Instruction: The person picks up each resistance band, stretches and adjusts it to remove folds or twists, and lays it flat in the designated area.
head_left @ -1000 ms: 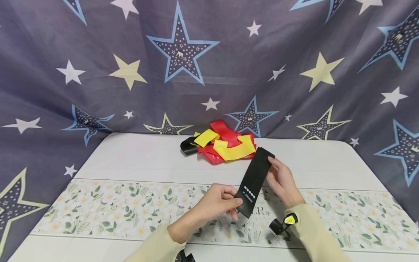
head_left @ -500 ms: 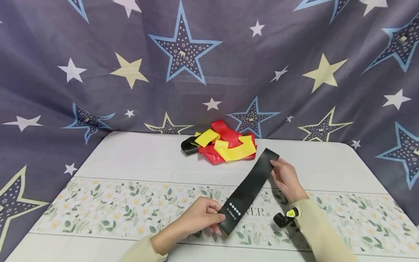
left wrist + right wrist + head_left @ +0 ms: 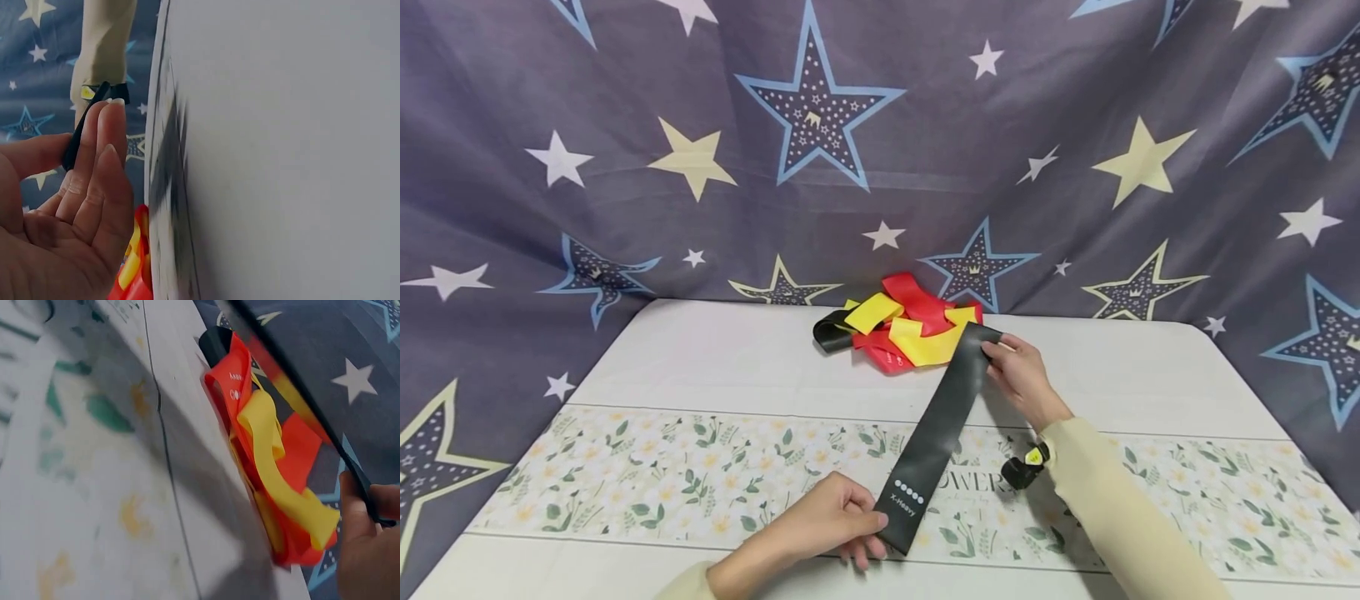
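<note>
A black resistance band [image 3: 934,433] marked "X-Heavy" with white dots is stretched out flat between both hands, slanting from lower left to upper right in the head view. My left hand [image 3: 835,521] pinches its lower printed end, thumb on top and fingers beneath. At the upper end, my right hand [image 3: 1024,377] pinches the band between thumb and fingers. In the left wrist view the black band [image 3: 84,128] shows edge-on between thumb and fingers. The right wrist view shows the band [image 3: 312,403] as a thin dark strip running to the right hand [image 3: 375,550].
Behind the held band lies a heap of red and yellow bands [image 3: 917,333], with a black band loop [image 3: 832,332] at its left. The white table [image 3: 700,358] has a floral strip across it. A star-patterned cloth [image 3: 880,200] hangs behind and at the sides.
My left hand has moved down and left with its end of the black band, which now reaches out longer. My right hand went slightly right, then left and up towards the heap.
</note>
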Motion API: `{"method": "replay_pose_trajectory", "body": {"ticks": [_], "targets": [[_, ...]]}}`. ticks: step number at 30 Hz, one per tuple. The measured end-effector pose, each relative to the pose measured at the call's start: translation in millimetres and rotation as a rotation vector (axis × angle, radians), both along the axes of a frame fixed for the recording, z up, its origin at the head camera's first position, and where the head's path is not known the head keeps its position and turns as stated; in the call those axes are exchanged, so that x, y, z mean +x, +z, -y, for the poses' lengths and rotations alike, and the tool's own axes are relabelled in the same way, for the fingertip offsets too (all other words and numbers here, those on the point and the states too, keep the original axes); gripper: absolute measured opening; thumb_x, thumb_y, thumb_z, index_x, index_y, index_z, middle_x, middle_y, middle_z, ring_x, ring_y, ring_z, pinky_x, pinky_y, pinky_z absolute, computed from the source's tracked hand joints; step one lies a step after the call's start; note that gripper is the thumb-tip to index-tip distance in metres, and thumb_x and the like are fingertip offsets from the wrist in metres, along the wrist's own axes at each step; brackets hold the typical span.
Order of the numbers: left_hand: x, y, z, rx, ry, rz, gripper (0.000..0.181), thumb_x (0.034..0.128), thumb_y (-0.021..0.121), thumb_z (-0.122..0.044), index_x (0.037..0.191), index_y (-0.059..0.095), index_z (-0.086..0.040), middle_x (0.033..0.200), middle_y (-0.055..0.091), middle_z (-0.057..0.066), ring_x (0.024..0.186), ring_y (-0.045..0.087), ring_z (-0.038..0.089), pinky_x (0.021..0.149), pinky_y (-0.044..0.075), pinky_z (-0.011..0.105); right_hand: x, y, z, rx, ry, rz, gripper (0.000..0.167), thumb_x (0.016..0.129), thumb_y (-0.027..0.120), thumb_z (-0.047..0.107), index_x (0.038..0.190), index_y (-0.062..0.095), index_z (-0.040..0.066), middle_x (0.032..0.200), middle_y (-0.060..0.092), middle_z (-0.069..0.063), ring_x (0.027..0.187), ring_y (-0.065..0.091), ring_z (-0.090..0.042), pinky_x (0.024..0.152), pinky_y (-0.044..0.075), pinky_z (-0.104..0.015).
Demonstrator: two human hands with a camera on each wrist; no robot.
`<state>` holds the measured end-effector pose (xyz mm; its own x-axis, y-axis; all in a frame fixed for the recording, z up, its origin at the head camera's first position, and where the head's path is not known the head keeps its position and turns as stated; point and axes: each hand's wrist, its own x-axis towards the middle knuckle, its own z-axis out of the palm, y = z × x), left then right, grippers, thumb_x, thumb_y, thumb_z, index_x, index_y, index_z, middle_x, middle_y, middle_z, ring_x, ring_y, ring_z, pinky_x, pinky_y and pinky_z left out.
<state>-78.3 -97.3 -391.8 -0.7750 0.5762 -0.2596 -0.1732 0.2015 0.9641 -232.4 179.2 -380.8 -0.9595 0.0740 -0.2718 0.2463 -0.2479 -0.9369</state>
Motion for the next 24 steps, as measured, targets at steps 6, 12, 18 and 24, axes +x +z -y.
{"method": "replay_pose_trajectory", "body": {"ticks": [6, 12, 18, 24], "targets": [[3.6, -2.4, 22.9, -0.059, -0.034, -0.036, 0.037, 0.0894, 0.060, -0.011, 0.067, 0.051, 0.017, 0.071, 0.068, 0.027, 0.047, 0.061, 0.004, 0.043, 0.044, 0.015, -11.5, 0.4, 28.4, 0.031, 0.034, 0.013, 0.012, 0.095, 0.053, 0.008, 0.105, 0.047, 0.004, 0.064, 0.055, 0.008, 0.050, 0.048, -0.001, 0.046, 0.043, -0.013], [5.0, -4.4, 45.9, -0.082, -0.098, -0.036, 0.032, 0.0904, 0.058, -0.010, 0.072, 0.060, 0.016, 0.067, 0.065, 0.031, 0.046, 0.059, 0.003, 0.042, 0.042, 0.014, -21.3, 5.3, 59.3, 0.092, 0.082, 0.021, 0.016, 0.096, 0.054, 0.012, 0.084, 0.044, 0.009, 0.057, 0.041, 0.006, 0.047, 0.041, -0.005, 0.049, 0.044, -0.017], [5.9, -3.0, 67.7, -0.097, -0.113, -0.023, 0.030, 0.0907, 0.059, -0.012, 0.074, 0.063, 0.013, 0.061, 0.066, 0.023, 0.046, 0.059, 0.003, 0.043, 0.045, 0.015, -28.5, 12.8, 90.5, 0.204, 0.134, 0.019, 0.012, 0.095, 0.056, 0.014, 0.098, 0.059, 0.003, 0.068, 0.058, 0.004, 0.056, 0.056, -0.008, 0.057, 0.050, -0.020], [13.0, -4.9, 94.4, -0.074, -0.143, -0.010, 0.032, 0.0912, 0.058, -0.013, 0.074, 0.063, 0.014, 0.062, 0.067, 0.018, 0.048, 0.059, 0.002, 0.044, 0.044, 0.014, -32.5, 7.2, 123.9, 0.195, 0.189, 0.000, 0.025, 0.093, 0.059, 0.011, 0.114, 0.062, -0.001, 0.080, 0.064, -0.003, 0.055, 0.060, -0.008, 0.052, 0.052, -0.019]]}}
